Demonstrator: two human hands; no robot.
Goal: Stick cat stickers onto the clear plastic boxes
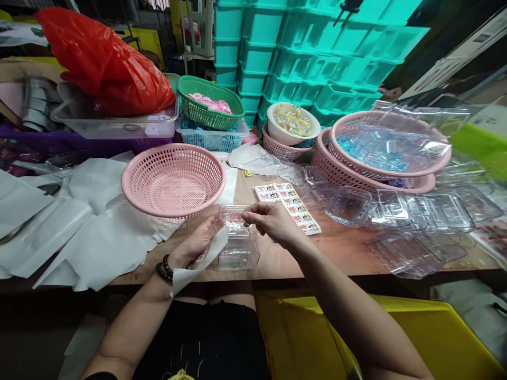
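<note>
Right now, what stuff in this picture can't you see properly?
All in the head view:
- Clear box: the left hand and right hand cover its top, so the sticker there is hidden.
- Sticker sheet: print too small to read.
- Red bag: opaque, contents hidden.
- Big pink baskets: clear wrap blurs the blue things inside.
- Clear trays: smeared near the right edge.

A small clear plastic box (237,245) stands at the near edge of the desk (340,248), just in front of the pink basket; its hinged lid is tipped up at the far side. A pink-printed sticker (234,216) lies on that lid. A white backing strip (200,261) slants down from the box's left side past the desk edge.
</note>
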